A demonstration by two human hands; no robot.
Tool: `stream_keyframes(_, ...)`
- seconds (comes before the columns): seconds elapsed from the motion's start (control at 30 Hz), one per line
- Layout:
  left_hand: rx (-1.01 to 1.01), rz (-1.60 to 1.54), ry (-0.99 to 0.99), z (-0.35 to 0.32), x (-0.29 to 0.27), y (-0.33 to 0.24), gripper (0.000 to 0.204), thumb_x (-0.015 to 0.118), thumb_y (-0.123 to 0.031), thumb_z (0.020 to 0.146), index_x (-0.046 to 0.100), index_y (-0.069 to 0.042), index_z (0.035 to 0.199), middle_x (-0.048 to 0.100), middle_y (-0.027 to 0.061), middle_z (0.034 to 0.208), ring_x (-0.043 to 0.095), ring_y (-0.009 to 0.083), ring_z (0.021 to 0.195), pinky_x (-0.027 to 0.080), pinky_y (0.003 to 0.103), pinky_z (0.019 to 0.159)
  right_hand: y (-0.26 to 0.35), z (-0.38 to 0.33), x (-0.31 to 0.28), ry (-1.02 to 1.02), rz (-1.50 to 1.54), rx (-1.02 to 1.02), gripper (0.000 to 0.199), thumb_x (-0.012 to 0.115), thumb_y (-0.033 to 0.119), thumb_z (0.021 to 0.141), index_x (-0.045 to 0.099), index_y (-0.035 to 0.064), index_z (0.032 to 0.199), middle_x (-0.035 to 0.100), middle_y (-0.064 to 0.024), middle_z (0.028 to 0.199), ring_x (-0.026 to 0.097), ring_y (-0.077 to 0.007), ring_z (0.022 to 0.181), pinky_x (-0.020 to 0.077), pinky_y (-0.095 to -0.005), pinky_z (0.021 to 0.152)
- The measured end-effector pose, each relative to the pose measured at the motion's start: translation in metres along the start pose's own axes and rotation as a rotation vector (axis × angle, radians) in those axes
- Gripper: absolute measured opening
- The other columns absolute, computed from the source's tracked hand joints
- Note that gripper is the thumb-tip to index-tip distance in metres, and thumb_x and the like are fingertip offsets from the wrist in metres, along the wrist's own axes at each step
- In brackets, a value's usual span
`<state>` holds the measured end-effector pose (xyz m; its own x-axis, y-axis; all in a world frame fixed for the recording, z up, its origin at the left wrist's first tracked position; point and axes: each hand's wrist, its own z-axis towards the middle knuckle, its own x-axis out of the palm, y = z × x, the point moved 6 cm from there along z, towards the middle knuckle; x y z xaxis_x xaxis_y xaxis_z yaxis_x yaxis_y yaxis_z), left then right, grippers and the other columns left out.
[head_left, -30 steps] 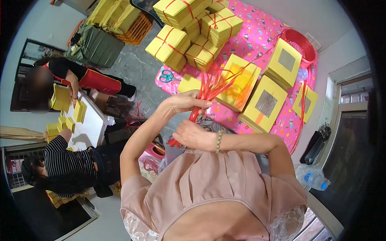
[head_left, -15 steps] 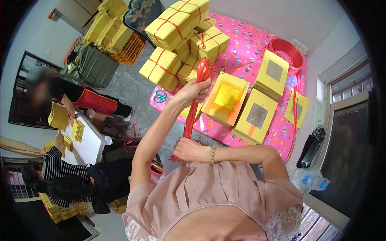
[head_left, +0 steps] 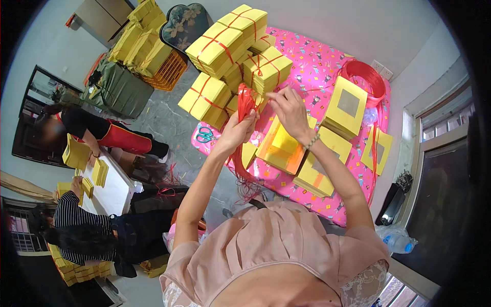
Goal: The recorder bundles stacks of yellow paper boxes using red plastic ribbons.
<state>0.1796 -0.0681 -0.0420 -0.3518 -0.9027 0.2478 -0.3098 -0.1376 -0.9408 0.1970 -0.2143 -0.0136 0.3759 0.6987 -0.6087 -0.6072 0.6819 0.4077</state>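
Observation:
My left hand (head_left: 239, 130) is closed round a bundle of red plastic ribbon (head_left: 240, 161). Its looped end stands above my fist, and loose strands hang below. To the right of the loop, my right hand (head_left: 289, 110) is raised with fingers curled and tips pinched; whatever lies between them is too small to make out. A beaded bracelet (head_left: 311, 141) circles that wrist. Beneath the right hand lies a stack of yellow paper (head_left: 279, 153) with an orange and bright yellow top. Another yellow stack (head_left: 319, 169) with a grey square sits beside it, partly hidden by my forearm.
Tied yellow paper bundles (head_left: 215, 48) are piled at the far edge of the pink patterned table cover (head_left: 317, 66). A red ribbon coil (head_left: 376, 84) lies far right, scissors (head_left: 205, 134) at the left edge. Two people work at a white table (head_left: 115, 187) on the left.
My right hand has left the ribbon's lower end and risen beside its top loop. The lower strands now hang loose. My left hand has shifted slightly left and down, still gripping the bundle.

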Motion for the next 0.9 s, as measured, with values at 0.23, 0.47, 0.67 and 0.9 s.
stream_keyframes(0.23, 0.225, 0.286, -0.084, 0.033, 0.003, -0.004, 0.015, 0.043, -0.017, 0.093, 0.047, -0.005, 0.101, 0.045, -0.0012, 0.068, 0.041, 0.0063, 0.056, 0.034, 0.021, 0.050, -0.025, 0.041, 0.000, -0.165, 0.178, 0.060, 0.012, 0.059, 0.009, 0.080, 0.065, 0.0086, 0.090, 0.052, -0.0061, 0.077, 0.054, -0.0222, 0.071, 0.0442, -0.0317, 0.063)
stream_keyframes(0.47, 0.446, 0.355, -0.145, 0.079, 0.017, 0.007, 0.017, 0.044, -0.018, 0.094, 0.045, -0.004, 0.104, 0.046, -0.0005, 0.080, 0.043, 0.0090, 0.070, 0.039, 0.025, 0.062, -0.038, 0.048, 0.008, -0.105, 0.723, 0.426, 0.013, 0.056, 0.002, 0.082, 0.065, 0.0030, 0.091, 0.066, -0.0069, 0.083, 0.063, -0.0112, 0.073, 0.0505, -0.0243, 0.065)
stream_keyframes(0.67, 0.370, 0.031, -0.150, 0.097, 0.038, 0.009, 0.011, 0.038, -0.017, 0.095, 0.046, -0.010, 0.092, 0.041, -0.0055, 0.070, 0.036, 0.0033, 0.057, 0.029, 0.019, 0.049, -0.050, 0.044, 0.004, -0.084, 0.742, 0.506, 0.014, 0.057, 0.005, 0.082, 0.067, 0.0045, 0.092, 0.067, -0.0084, 0.077, 0.063, -0.0111, 0.067, 0.0491, -0.0236, 0.059)
stream_keyframes(0.9, 0.430, 0.044, -0.238, 0.114, 0.039, -0.002, 0.024, 0.039, -0.026, 0.096, 0.052, -0.007, 0.089, 0.042, -0.0066, 0.066, 0.034, 0.0011, 0.053, 0.025, 0.018, 0.044, -0.046, 0.036, -0.017, -0.213, 0.847, 0.242, 0.033, 0.051, 0.002, 0.083, 0.051, 0.0016, 0.116, 0.051, -0.0159, 0.105, 0.059, -0.0202, 0.088, 0.0482, -0.0281, 0.066)
